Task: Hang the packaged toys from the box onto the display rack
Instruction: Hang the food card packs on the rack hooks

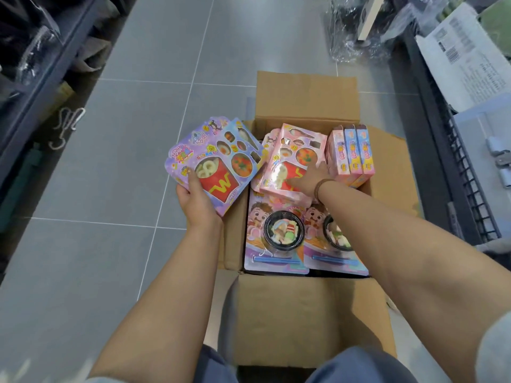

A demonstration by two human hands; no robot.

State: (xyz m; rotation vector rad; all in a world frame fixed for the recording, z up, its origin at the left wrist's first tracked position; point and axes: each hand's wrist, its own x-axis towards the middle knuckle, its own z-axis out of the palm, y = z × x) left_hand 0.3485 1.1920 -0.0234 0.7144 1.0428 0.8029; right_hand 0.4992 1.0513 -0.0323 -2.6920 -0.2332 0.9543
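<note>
Cardboard-backed blister packs look light and stiff, with crushable clear fronts, so we take them by the card edges. Our left hand [197, 201] grips a purple fries pack [214, 164] by its bottom edge, over the box's [304, 313] left wall. Our right hand [305, 179] rests spread on a pink pack [287, 158] mid-box, not yet gripping it.

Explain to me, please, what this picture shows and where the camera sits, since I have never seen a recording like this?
The one picture comes from a camera worn on a person's head, looking down at their bare arms. On the tiled floor stands an open cardboard box full of packaged toys. The left hand holds a purple toy pack beside the box. The right hand reaches into the box and rests on a pink toy pack. Shelving runs along both sides.
</note>
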